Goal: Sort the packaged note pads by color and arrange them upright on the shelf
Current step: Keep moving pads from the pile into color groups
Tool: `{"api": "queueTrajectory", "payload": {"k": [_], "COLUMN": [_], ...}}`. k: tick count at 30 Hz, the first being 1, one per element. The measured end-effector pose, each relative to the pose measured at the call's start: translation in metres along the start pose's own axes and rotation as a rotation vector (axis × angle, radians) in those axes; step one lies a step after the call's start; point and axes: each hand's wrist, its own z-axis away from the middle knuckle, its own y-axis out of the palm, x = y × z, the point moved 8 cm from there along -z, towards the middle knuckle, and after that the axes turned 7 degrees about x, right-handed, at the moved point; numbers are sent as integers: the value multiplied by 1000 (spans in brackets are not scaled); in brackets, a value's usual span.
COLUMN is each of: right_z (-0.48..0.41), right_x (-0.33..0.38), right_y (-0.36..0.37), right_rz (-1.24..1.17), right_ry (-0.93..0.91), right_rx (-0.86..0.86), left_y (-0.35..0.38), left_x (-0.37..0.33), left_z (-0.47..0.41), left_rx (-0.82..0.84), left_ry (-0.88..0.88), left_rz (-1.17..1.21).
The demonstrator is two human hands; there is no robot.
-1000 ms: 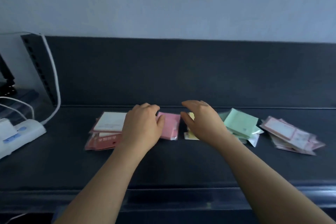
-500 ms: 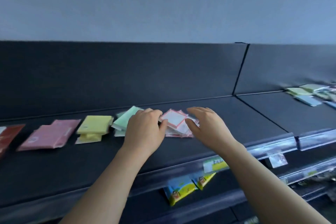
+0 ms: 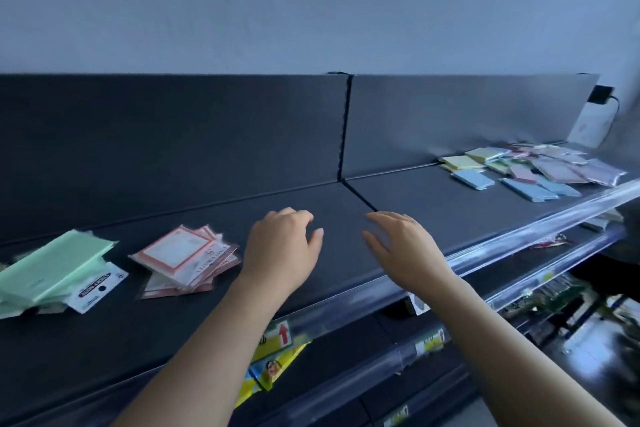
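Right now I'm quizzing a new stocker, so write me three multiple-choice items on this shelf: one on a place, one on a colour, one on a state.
1. The red-bordered pads lie:
A. on a lower shelf
B. between the leftmost stack and the left hand
C. upright against the back panel

2. The leftmost stack is:
A. green
B. blue
C. black

3. The hands:
A. both grip pads
B. both hold nothing
C. one holds a pad

Answers:
1 B: they lie flat between those two.
2 A: its pads are pale green.
3 B: neither the left hand nor the right hand touches a pad.
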Motion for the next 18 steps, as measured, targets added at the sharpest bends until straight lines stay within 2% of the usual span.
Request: {"api": "queueTrajectory", "payload": {"k": [18], "right_z": [-111], "right_x": [-250], "right_y": [-33], "right_rz": [-58], "right_ry": [269], "right_rx": [-48], "left_y": [145], "left_x": [-134], "left_z": [-208], "left_rx": [226], "left_ry": [102], "left_rz": [42]}}
